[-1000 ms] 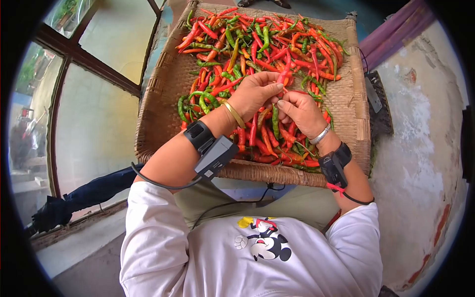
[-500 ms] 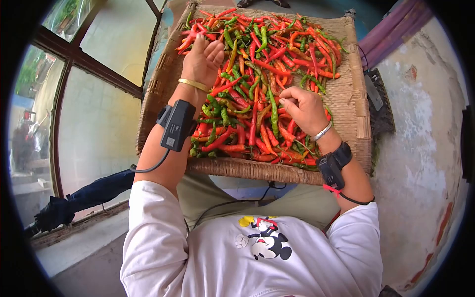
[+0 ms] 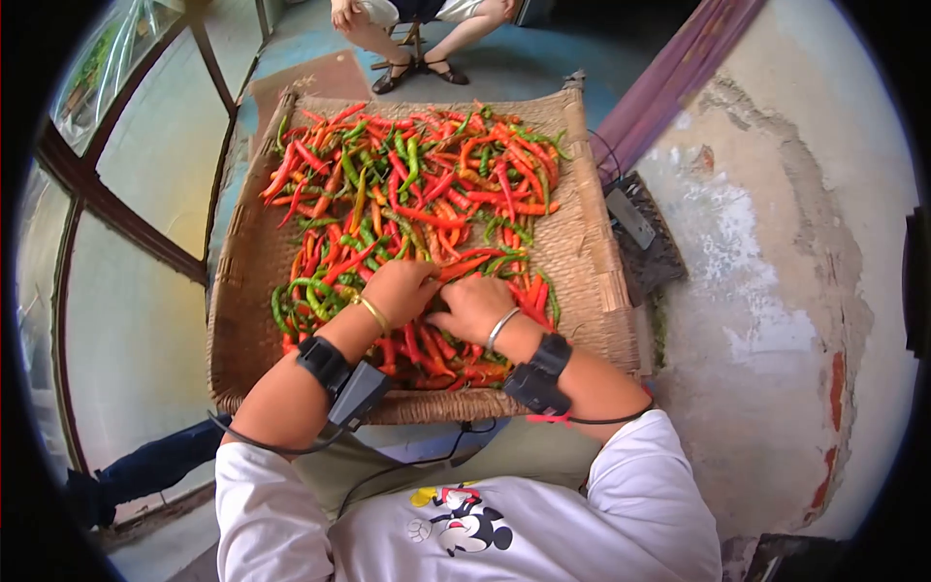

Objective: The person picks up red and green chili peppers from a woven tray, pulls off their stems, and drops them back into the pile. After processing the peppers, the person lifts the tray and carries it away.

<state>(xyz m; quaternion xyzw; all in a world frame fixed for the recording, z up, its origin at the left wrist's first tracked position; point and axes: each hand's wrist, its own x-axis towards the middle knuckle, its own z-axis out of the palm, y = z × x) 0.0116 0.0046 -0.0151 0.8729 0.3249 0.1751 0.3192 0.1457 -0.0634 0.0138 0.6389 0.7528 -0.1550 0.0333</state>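
Red and green chili peppers (image 3: 417,215) lie in a thick layer on a woven tray (image 3: 233,320). My left hand (image 3: 400,293), with a yellow bracelet at the wrist, is closed in a pinch over the near middle of the pile. A red chili pepper (image 3: 465,267) reaches right from its fingertips, passing just above my right hand (image 3: 475,307). That hand, wearing a silver bracelet, has its fingers curled and its thumb pointing left toward my left hand. I cannot tell what sits in its fingers. Both hands are close together, right over the peppers.
A person (image 3: 456,34) sits beyond the tray's far edge, a hand on one knee. Windows (image 3: 136,281) stand on the left, with a dark folded umbrella (image 3: 165,468) below. On the right are a worn wall (image 3: 756,272), a purple curtain (image 3: 669,87) and a dark box (image 3: 640,233).
My left hand has come down from the far left of the pile to meet my right hand at the near middle. The view has shifted, showing the seated person.
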